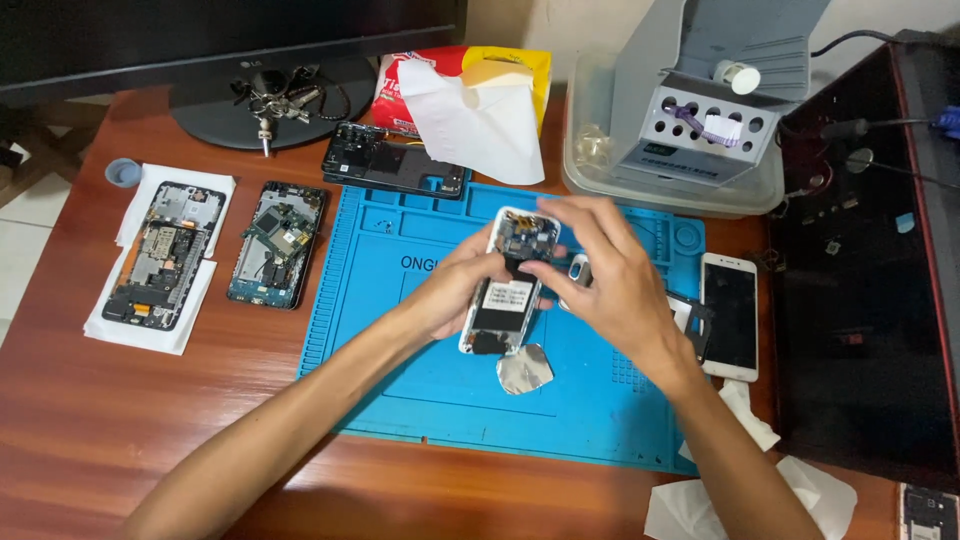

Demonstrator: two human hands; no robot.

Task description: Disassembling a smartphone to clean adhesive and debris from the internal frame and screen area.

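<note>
head view | my left hand (462, 283) grips the opened white phone (508, 283) from the side, above the blue mat (400, 350) | my right hand (610, 275) pinches its top edge | back cover off, boards bare, silver foil piece (524, 369) lying below; judged mid-teardown, internals not yet out

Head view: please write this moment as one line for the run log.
left hand: holds opened phone | right hand: fingers at phone's top | under: blue mat | beside: foil piece
</note>
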